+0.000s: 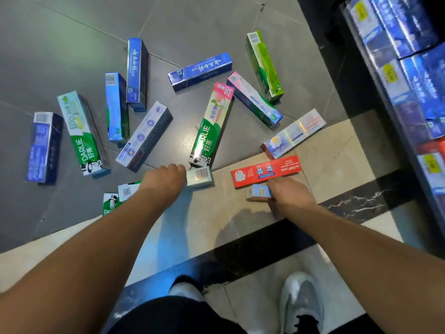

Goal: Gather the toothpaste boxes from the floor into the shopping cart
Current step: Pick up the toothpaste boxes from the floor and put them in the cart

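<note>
On your right the dark store shelf (pixel 375 75) carries rows of blue boxes. Many long cardboard toothpaste boxes (pixel 144 136) lie scattered on the grey tiled floor (pixel 60 44) in front of you, and the flat red toothpaste box (pixel 266 171) lies on the beige tile beside your right hand. Your left hand (pixel 168 177) grips a pale green box with a barcode end (pixel 199 176). Your right hand (pixel 289 191) holds a small light blue box (pixel 258 192), fingers curled around it.
</note>
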`<control>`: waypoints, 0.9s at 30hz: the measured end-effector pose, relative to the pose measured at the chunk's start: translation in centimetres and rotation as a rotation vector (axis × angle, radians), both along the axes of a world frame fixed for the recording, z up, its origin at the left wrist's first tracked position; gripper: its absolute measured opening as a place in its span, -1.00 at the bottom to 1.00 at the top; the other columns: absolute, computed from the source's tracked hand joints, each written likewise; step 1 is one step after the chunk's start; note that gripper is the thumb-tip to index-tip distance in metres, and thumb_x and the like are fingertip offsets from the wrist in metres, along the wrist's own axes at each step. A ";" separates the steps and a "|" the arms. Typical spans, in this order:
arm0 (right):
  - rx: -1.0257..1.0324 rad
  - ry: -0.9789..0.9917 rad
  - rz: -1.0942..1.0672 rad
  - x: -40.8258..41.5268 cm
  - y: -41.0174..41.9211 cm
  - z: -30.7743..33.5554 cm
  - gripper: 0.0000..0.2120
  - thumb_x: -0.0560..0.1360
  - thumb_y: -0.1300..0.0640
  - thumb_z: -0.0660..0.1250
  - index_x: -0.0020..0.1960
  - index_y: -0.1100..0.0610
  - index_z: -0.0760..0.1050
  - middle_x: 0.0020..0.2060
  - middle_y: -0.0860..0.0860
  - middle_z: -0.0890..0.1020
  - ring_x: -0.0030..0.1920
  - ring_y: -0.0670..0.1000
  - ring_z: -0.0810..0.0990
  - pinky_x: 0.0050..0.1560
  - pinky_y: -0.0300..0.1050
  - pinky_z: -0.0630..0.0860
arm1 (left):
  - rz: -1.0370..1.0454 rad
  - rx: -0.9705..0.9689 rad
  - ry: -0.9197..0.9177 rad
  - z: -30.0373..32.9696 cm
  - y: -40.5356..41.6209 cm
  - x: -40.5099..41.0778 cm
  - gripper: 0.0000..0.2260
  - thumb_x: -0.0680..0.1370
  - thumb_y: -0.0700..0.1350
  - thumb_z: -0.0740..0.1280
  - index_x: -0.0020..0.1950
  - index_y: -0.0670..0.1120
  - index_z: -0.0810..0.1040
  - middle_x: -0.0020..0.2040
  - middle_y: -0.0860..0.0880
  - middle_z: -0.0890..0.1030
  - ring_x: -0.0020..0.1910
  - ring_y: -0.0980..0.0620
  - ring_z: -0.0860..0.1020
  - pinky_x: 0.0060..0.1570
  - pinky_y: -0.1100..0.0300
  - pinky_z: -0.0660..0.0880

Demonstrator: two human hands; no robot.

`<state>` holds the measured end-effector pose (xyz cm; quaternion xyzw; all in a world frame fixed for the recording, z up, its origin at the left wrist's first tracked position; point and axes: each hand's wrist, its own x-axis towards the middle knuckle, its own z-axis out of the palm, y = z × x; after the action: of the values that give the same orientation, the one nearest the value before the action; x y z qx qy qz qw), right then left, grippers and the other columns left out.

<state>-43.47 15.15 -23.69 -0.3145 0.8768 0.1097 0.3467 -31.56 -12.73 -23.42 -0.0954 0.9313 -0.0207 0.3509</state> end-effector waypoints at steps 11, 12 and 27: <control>-0.400 -0.155 -0.553 -1.3 -3.8 24.5 -0.68 0.32 -0.03 0.53 -0.09 0.13 0.53 -0.17 0.04 0.62 -0.13 0.06 0.58 -0.22 -0.13 0.33 | 0.314 0.171 0.137 24.7 1.1 -2.3 -0.68 0.53 0.01 0.34 0.15 -0.14 0.39 0.10 -0.16 0.55 0.05 -0.24 0.57 -0.16 0.03 0.39; -0.410 -0.170 -0.569 -1.6 -4.0 27.9 -0.67 0.31 -0.02 0.56 -0.10 0.13 0.52 -0.19 0.02 0.60 -0.17 0.02 0.54 -0.23 -0.14 0.30 | 0.308 0.182 0.137 27.9 1.0 -2.7 -0.67 0.52 0.01 0.35 0.15 -0.14 0.39 0.10 -0.17 0.56 0.05 -0.24 0.57 -0.14 0.03 0.42; -0.778 -0.123 -0.808 -6.5 -0.9 74.1 -0.25 -0.07 -0.34 0.47 -0.06 0.16 0.61 -0.14 0.08 0.70 -0.08 0.11 0.68 0.00 0.14 0.59 | 0.362 0.458 0.385 78.6 1.4 -10.2 -0.63 0.43 0.15 0.48 -0.05 -0.06 0.41 -0.15 -0.04 0.54 -0.19 -0.10 0.53 -0.26 0.10 0.41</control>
<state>-49.96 14.29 50.40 -0.0644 0.8816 -0.3816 0.2704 -41.81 -11.36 55.16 -0.1803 0.9288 0.2697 0.1792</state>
